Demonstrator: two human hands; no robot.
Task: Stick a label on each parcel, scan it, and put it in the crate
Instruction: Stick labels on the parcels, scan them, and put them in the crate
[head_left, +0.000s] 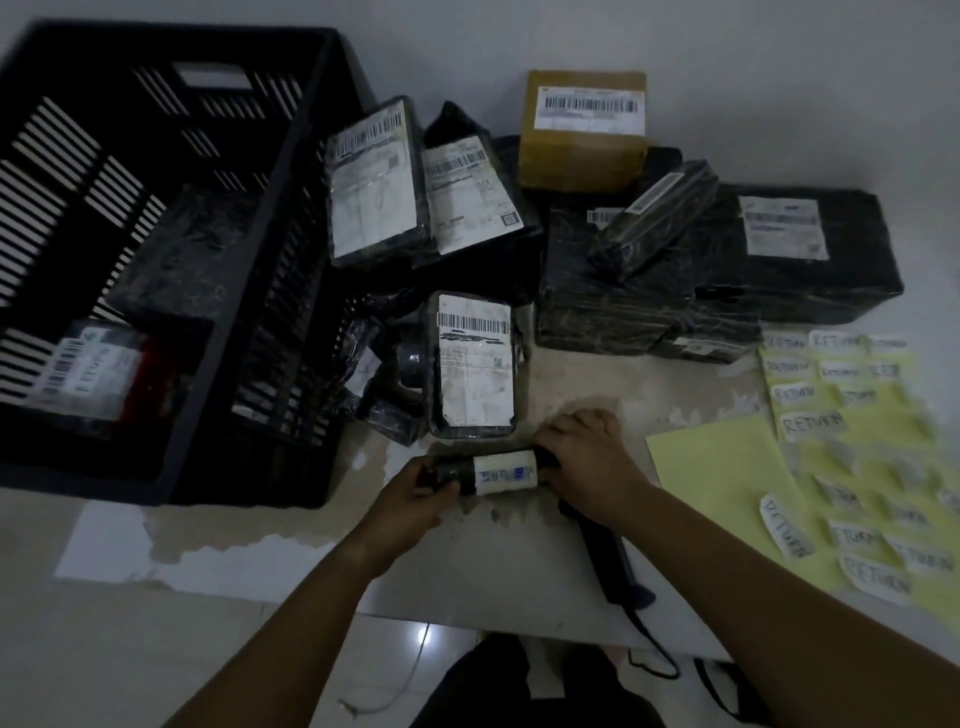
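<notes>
A small black cylindrical parcel (488, 472) lies across the table's near middle, with a white label (506, 470) wrapped round it. My left hand (415, 496) grips its left end. My right hand (587, 462) curls over its right end. The black slatted crate (291, 218) stands at the left and holds two wrapped parcels, one marked RETURN (88, 371). A black handheld scanner (613, 561) lies on the table under my right forearm. Yellow backing sheets with handwritten RETURN labels (852, 452) are spread at the right.
Several parcels wait behind my hands: a flat labelled one (475, 364), two leaning by the crate (376, 182), a brown box (584, 130) and large black bundles (727, 270) at the back right. The scanner's cable (654, 654) hangs off the table's near edge.
</notes>
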